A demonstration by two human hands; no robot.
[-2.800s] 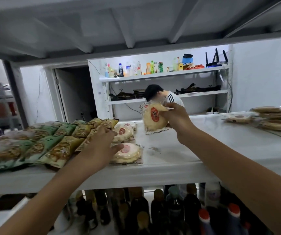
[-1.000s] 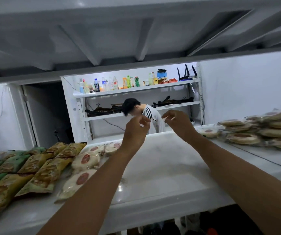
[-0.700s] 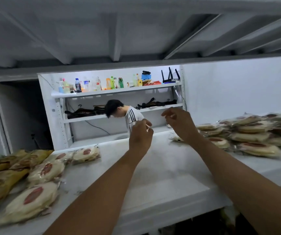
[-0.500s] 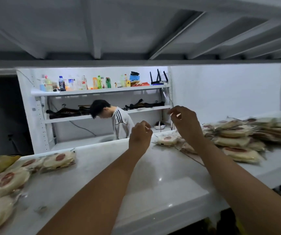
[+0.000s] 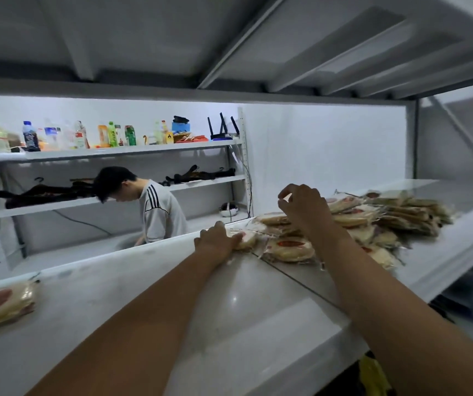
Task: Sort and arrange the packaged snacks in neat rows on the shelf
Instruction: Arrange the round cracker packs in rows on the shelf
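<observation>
Snack packets heaped loose at right end of shelf, unsorted. Left hand flat on nearest packet, likely to slide it out. Right hand curled above them; grasp unclear.

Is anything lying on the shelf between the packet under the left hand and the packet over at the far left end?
Nothing visible does. The left hand rests on a snack packet at the near edge of the pile, and the shelf between it and the far-left packet shows only bare white surface.
</observation>
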